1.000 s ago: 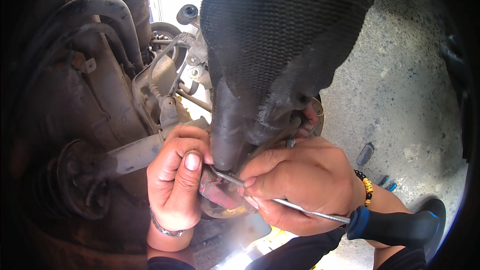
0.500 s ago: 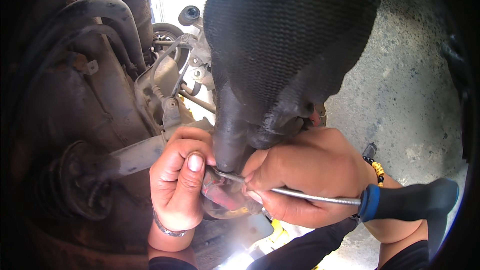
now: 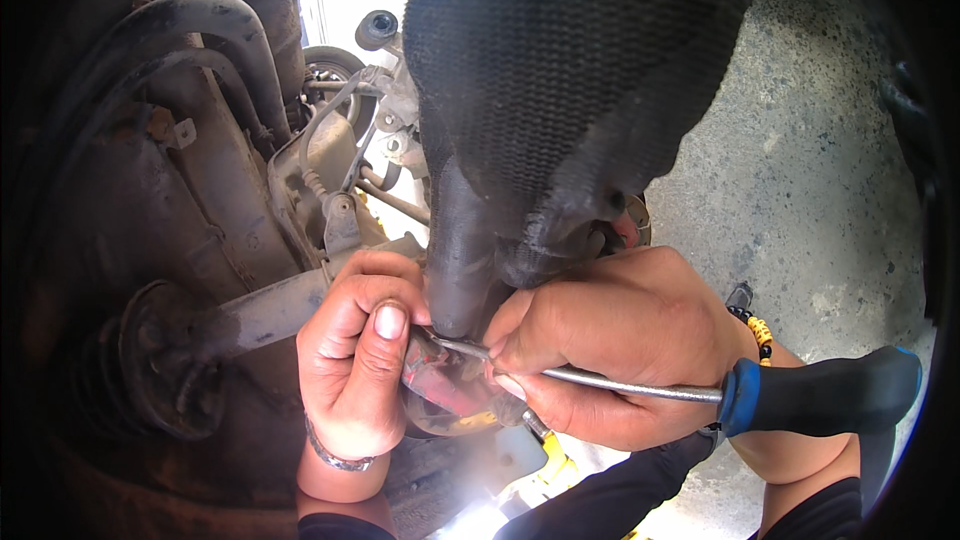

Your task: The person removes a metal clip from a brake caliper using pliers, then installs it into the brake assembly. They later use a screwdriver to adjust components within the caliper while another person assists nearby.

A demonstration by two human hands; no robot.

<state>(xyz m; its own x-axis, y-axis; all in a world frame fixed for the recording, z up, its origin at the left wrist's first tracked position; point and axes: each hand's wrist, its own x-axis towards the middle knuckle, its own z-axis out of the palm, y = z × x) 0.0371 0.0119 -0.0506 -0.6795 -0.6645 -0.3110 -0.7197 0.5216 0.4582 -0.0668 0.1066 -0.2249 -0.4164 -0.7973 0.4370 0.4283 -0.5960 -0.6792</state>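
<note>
Right hand (image 3: 620, 340) is curled shut around the steel shaft of a screwdriver (image 3: 800, 398), gripping it close to the tip; its black and blue handle sticks out past the wrist to the right. Compared with a second ago, the handle has swung up from a low, downward slant to nearly level, while the tip has stayed at the same spot, under the lower end of a black part (image 3: 460, 280) that drops from a mesh-covered bulk filling the top of the view. That looks like a prying or levering stroke rather than turning, though the exact contact is hidden by fingers.

Left hand (image 3: 355, 370) is closed too, thumb on top, pinching a small reddish glossy piece (image 3: 445, 390) just below the tip. It has barely shifted, so it seems to be steadying the piece.

Around them sit a rusty hub (image 3: 150, 360), hoses (image 3: 230, 40) and concrete floor (image 3: 820, 190).
</note>
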